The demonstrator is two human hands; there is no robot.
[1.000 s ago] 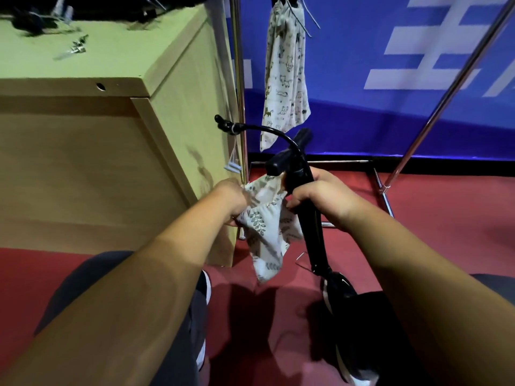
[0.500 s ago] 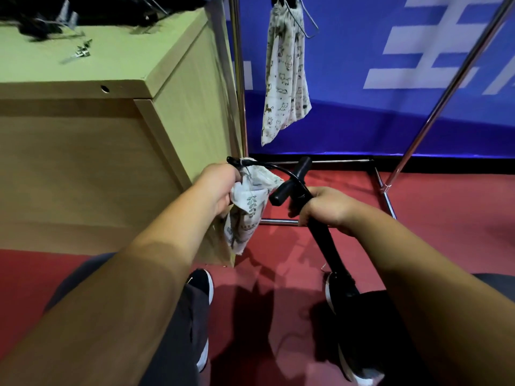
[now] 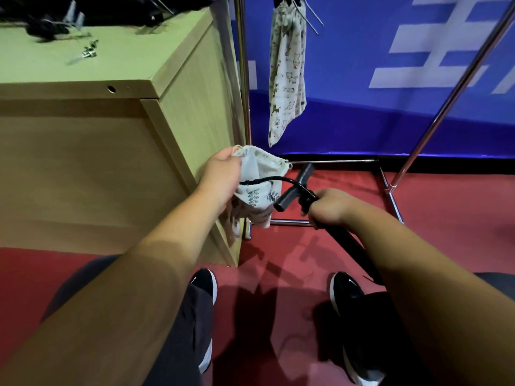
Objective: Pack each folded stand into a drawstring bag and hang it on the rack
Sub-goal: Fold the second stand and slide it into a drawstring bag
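My left hand (image 3: 221,176) grips the rim of a white leaf-print drawstring bag (image 3: 257,190) and holds its mouth open beside the cabinet corner. My right hand (image 3: 327,207) grips the shaft of a black folded stand (image 3: 295,188) just below its cross handle. The stand's thin curved black arm reaches left across the bag's mouth, its tip at the bag's left edge. The stand's lower shaft runs down behind my right forearm. A second cat-print bag (image 3: 287,76) hangs from a hook on the metal rack (image 3: 243,79).
A light wooden cabinet (image 3: 97,151) fills the left, with small metal parts (image 3: 89,51) on top. The rack's slanted pole (image 3: 451,90) and floor bars (image 3: 390,193) stand on red carpet before a blue banner. My black shoes (image 3: 204,285) are below.
My left hand has raised the bag and spread its mouth open. My right hand has lowered and tilted the stand, bringing its thin arm to the bag's mouth.
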